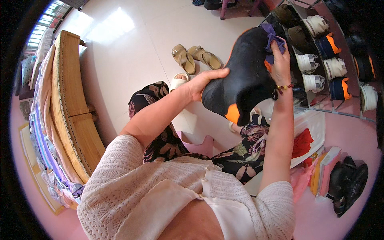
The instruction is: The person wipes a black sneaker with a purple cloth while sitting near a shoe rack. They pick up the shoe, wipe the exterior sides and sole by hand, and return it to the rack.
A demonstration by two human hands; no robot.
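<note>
A black boot (246, 60) with orange patches, which looks like rubber, is held up in front of me, tilted. My left hand (208, 82) is closed around its near left end, thumb lying on the black surface. On the boot's far right side, my right hand (280, 64) grips a purple cloth (270, 32) and presses it against the boot. Part of the right hand's fingers is hidden behind the cloth and the boot.
Tan sandals (184, 60) lie on the pale floor ahead. To the right stands a metal shoe rack (340, 113) with several shoes. A pink stool (196, 144) shows between my legs. On the left is a wooden bed (66, 100); a black bag (348, 184) sits at the lower right.
</note>
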